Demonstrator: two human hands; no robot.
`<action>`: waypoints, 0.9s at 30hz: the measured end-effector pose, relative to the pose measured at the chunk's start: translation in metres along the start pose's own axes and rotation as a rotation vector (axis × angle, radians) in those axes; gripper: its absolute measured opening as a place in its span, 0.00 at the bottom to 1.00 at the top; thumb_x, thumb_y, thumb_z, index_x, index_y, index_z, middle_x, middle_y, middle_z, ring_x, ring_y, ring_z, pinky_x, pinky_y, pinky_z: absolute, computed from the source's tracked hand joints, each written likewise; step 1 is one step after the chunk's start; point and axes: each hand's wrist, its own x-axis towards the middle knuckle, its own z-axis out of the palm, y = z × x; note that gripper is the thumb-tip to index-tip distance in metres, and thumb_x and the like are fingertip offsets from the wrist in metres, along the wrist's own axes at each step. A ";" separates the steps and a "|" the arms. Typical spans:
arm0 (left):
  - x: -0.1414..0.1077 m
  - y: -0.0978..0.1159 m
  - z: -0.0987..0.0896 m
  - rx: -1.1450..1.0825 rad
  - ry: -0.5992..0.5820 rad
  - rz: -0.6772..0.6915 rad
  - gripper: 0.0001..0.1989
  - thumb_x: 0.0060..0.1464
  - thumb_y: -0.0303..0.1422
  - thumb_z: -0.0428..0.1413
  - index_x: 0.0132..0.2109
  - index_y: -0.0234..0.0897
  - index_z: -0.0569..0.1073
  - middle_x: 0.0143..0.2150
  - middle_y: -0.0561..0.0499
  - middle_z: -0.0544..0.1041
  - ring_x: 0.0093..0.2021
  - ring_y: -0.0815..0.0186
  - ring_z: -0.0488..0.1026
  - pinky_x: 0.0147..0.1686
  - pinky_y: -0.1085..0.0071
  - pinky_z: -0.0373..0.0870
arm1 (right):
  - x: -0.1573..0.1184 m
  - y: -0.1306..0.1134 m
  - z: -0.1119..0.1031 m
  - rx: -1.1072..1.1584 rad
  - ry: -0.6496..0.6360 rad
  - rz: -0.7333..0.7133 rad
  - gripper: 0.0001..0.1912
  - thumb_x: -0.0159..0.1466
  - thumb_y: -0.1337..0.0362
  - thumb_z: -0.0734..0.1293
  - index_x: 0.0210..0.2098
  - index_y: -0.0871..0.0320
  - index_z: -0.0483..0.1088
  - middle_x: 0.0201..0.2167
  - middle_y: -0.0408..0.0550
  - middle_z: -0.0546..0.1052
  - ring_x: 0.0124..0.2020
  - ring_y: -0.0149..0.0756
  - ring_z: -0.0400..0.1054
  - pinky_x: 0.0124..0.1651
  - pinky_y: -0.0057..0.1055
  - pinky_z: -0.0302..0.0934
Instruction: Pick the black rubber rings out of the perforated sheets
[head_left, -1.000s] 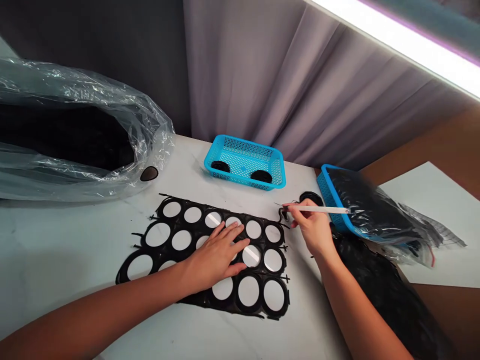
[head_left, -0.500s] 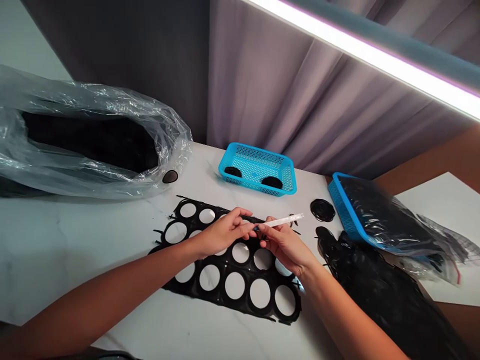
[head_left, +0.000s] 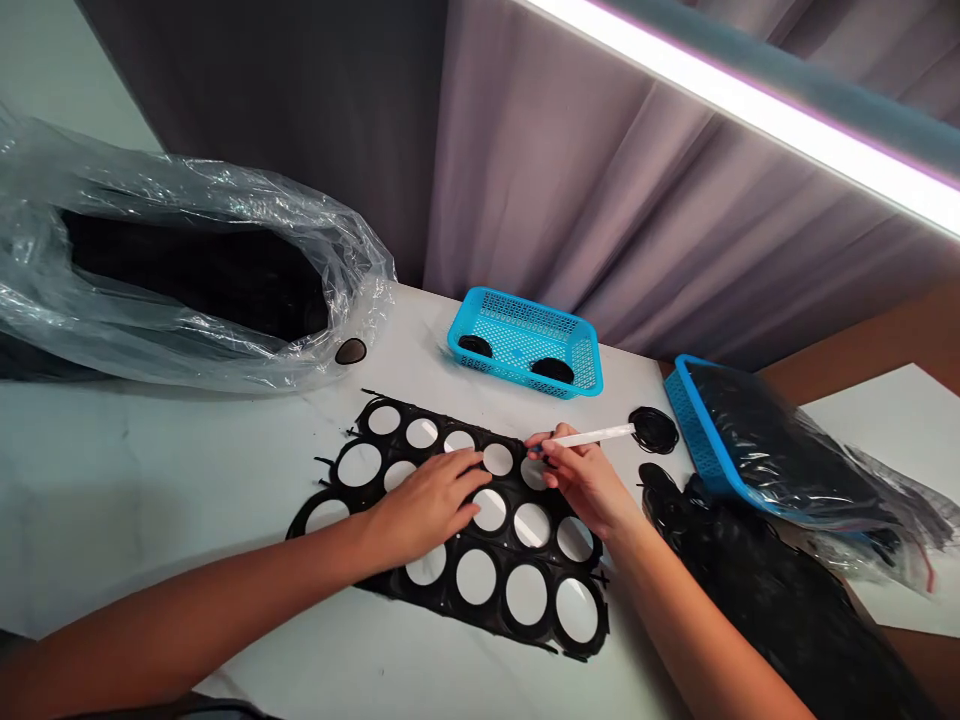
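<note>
A black rubber-like sheet (head_left: 510, 550) with rows of round openings lies flat on the white table. My left hand (head_left: 427, 498) rests palm down across its middle, fingers stretched out and holding nothing. My right hand (head_left: 585, 478) pinches a slim white pen-like tool (head_left: 598, 437) above the sheet's upper right part. The tool's back end points right, and a small dark blue part shows at my fingertips. Its working tip is too small to make out. Several openings are hidden under my left hand and forearm.
A blue basket (head_left: 587, 384) with black rings inside stands behind the sheet. Black rings (head_left: 654, 430) lie to its right, near a second blue basket (head_left: 681, 400) with a bagged black load and a black heap (head_left: 765, 580). A large clear plastic bag (head_left: 360, 250) is at left.
My hands have moved apart. The left has let go at the tool's front end and come down flat on the sheet; the right has shifted slightly right, still holding the white tool.
</note>
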 end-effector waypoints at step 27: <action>-0.019 -0.010 0.018 0.464 0.030 0.175 0.22 0.66 0.35 0.54 0.64 0.38 0.65 0.71 0.41 0.60 0.72 0.54 0.55 0.69 0.53 0.55 | -0.008 0.031 0.012 -1.292 -0.288 -0.644 0.09 0.69 0.71 0.59 0.39 0.54 0.69 0.43 0.55 0.77 0.44 0.46 0.69 0.46 0.42 0.66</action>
